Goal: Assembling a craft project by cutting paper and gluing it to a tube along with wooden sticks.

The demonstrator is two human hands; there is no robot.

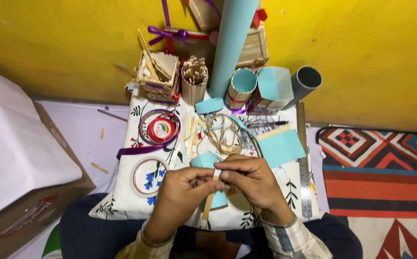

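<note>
Left hand (pixel 184 184) and right hand (pixel 249 177) pinch wooden stick (pixel 209 201); blue paper (pixel 208 160) mostly hidden behind fingers

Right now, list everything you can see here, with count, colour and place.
wooden stick: one, tan, pinched between both hands
cushion: one, white floral, on lap
tape rolls: two, red and clear, cushion left
twine: one bundle, beige, cushion centre
paper pieces: several, light blue, centre and right
metal ruler: one, silver, cushion right edge
stick-built holders: two, tan, by wall
tubes: two, blue and grey, against yellow wall
rug: one, patterned, right
cardboard box: one, brown, left
left hand: on stick
right hand: on stick
</note>
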